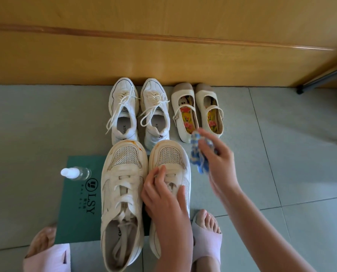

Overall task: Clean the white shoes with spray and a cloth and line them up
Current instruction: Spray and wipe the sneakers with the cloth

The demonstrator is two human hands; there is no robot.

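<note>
Printed in dark letters on the green mat [81, 203]: "LSY" beside a round logo, plus smaller characters too small to read. On the mat's far left corner, a clear spray bottle [76, 173] with a white cap. Overlapping the mat's right edge, the first mesh sneaker [123, 203], stained, with "CAM" legible on its insole and further letters hidden under laces. Touching it on the side away from the mat, the second mesh sneaker [170, 160], orange-marked at the toe. Beyond the mat, against the wooden panel [163, 61], laced white sneakers [124, 112] with "ASHIO" legible on the tongue tags and "NER" on the insoles. Right of those, cream strap shoes [185, 112] with floral insoles.

Left hand [163, 201] laid over the second mesh sneaker's laces, fingers curled down one side and thumb down the other, gripping the upper. Right hand [218, 163] raised well right of the mat, forearm slanting in from lower right, fingers pinching a bunched blue-and-white cloth [200, 154], blurred.
</note>
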